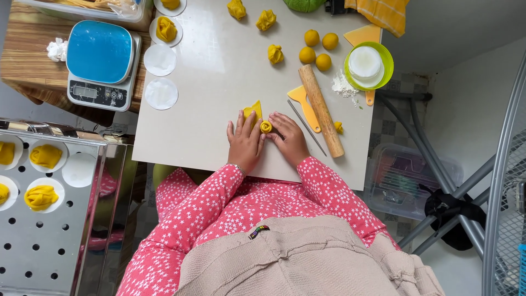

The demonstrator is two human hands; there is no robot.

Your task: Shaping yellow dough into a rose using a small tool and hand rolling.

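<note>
A piece of yellow dough (258,117) lies on the white board (219,71), rolled into a small spiral at its near end with a flat triangle still trailing behind. My left hand (244,141) presses on the dough from the left with fingers spread flat. My right hand (289,137) touches the rolled end from the right. Both hands rest on the board in front of my pink star-patterned sleeves.
A wooden rolling pin (321,109), a thin metal stick (307,127) and a yellow scraper (304,104) lie right of my hands. Dough balls (316,49), shaped dough pieces (266,20), a green bowl (370,66), a blue scale (103,63), paper rounds (161,93) and a perforated steel tray (49,219) surround the board.
</note>
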